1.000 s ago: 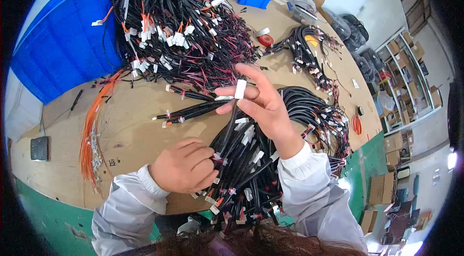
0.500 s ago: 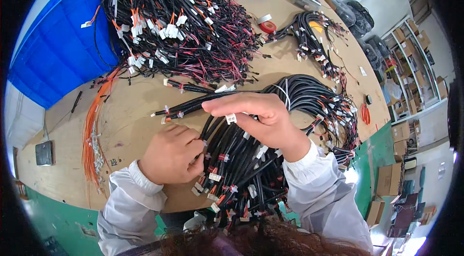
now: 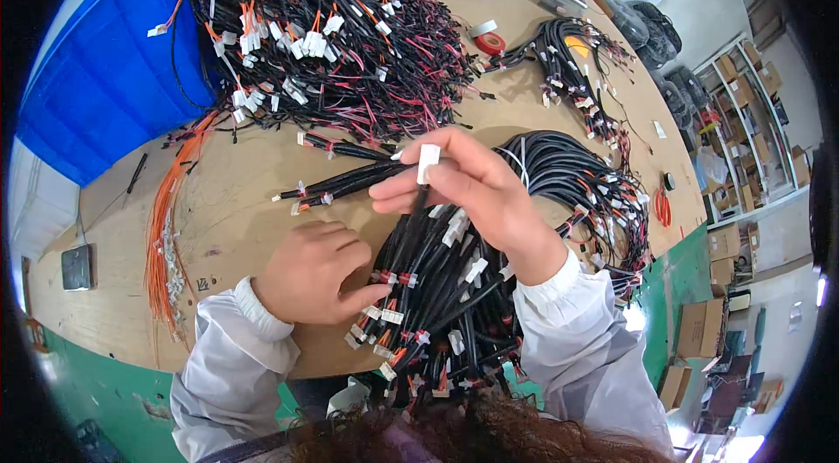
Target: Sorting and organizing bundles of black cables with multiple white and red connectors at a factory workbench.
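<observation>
My right hand (image 3: pixel 485 194) pinches a white plug connector (image 3: pixel 428 163) between thumb and fingertips. A black sleeved cable runs down from the connector toward a thick pile of black wire harnesses (image 3: pixel 437 266) in front of me. On the pile's left side, my left hand (image 3: pixel 319 273) hovers low with its thumb stretched apart from the bent index finger; its other fingers are mostly hidden. Just beyond that thumb are harness ends with red tape bands (image 3: pixel 395 278) and white connectors (image 3: pixel 391 316). Nothing shows in the left hand.
A large heap of black harnesses (image 3: pixel 323 52) lies beside a blue bin (image 3: pixel 105 70). Orange wires (image 3: pixel 163 245) stretch along the left. A tied harness coil (image 3: pixel 568 166), a red tape roll (image 3: pixel 490 44) and another harness bundle (image 3: pixel 568 70) lie on the right.
The white connector has risen and turned upright in my right hand, which has curled its fingers. My left thumb has stretched out toward the red-banded harness ends.
</observation>
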Tool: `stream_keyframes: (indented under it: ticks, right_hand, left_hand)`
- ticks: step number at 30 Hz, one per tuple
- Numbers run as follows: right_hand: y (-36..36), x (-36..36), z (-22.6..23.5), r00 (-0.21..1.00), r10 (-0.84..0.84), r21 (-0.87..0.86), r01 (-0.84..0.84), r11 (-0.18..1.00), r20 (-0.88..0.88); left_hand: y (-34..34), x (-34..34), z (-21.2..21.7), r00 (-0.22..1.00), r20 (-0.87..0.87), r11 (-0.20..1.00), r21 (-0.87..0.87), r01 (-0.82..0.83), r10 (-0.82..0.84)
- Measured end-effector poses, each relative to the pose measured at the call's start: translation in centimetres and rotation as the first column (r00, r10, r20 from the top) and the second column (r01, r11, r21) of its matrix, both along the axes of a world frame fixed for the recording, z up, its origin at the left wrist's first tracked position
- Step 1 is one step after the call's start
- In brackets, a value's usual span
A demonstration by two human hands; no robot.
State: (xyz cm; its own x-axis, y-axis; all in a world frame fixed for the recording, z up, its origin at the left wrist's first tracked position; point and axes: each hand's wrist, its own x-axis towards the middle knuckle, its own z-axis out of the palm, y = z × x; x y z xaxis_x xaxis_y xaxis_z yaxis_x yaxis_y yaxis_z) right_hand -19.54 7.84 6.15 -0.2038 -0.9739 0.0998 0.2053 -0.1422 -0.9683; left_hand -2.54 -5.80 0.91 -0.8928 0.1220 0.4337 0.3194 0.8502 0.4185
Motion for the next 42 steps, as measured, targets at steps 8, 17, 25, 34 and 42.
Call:
stream_keyframes:
  ticks: [8, 17, 25, 34, 42]
  right_hand:
    - [-0.2, -0.2, 0.2, 0.996, -0.023, 0.130, 0.012, 0.991, 0.087]
    - [-0.1, -1.0, -0.3, 0.990, -0.036, 0.187, 0.010, 0.982, 0.133]
    - [0.9, -3.4, -0.4, 0.910, 0.293, 0.276, -0.374, 0.886, 0.292]
    - [-2.0, 1.1, 1.3, 0.631, 0.561, 0.709, -0.024, 0.705, -0.536]
    - [-6.0, 3.0, -2.9, 0.047, -0.152, -0.156, -0.098, 0.983, -0.987]
  left_hand:
    - [0.1, 0.0, 0.0, 1.000, 0.004, 1.000, -0.010, 0.023, -0.023]
    - [0.0, -0.4, 0.0, 0.999, 0.004, 0.999, 0.000, 0.034, -0.034]
    - [-2.0, 0.6, 2.0, 0.837, 0.053, 0.838, -0.052, -0.543, 0.545]
    - [-4.2, 1.4, -1.6, 0.814, 0.141, 0.821, -0.204, -0.533, 0.563]
    - [-5.2, 0.7, -1.5, 0.923, 0.106, 0.775, 0.514, -0.369, 0.370]
